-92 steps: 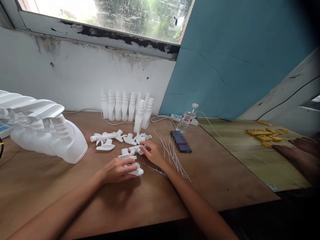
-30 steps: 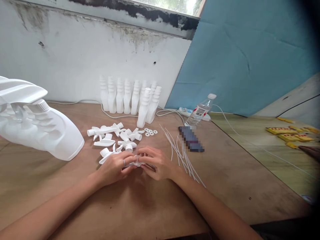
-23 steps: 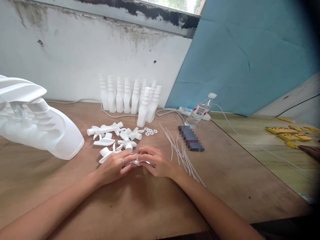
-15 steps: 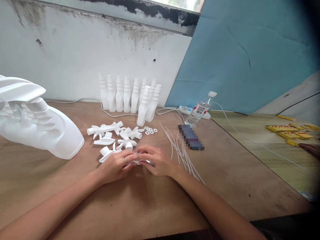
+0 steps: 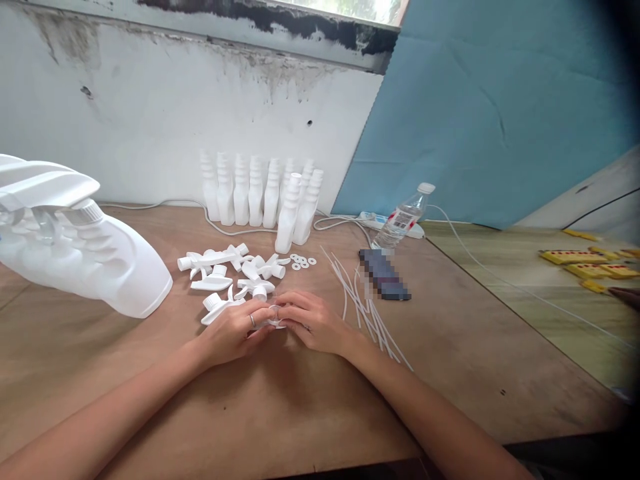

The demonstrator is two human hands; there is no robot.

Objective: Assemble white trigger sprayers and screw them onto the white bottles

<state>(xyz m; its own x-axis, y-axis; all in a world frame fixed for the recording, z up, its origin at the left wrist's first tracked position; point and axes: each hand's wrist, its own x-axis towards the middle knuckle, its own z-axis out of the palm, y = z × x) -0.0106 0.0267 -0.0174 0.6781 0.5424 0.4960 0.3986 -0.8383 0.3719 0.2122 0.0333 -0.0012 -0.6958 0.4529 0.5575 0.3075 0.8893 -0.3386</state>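
Note:
My left hand [image 5: 235, 330] and my right hand [image 5: 313, 323] meet over the brown table [image 5: 260, 413], fingertips close together. Between them they pinch a small clear or whitish piece [image 5: 275, 320], mostly hidden by the fingers. Just beyond my left hand lies a pile of white spray heads [image 5: 213, 283]. Several small white rings [image 5: 303, 261] lie flat behind my right hand. To the right of that hand, thin white tubes [image 5: 367, 313] are spread in a loose bundle.
White bottles [image 5: 273, 193] stand upright near the wall. Large white spray bottles [image 5: 120, 267] are at the left. A water bottle [image 5: 400, 220], a phone [image 5: 384, 275] and a cable [image 5: 235, 233] lie at the back. Yellow pieces [image 5: 585, 270] and part of another person's hand are far right.
The view has shifted slightly. My hands stay together around the small piece, with only slight finger movement.

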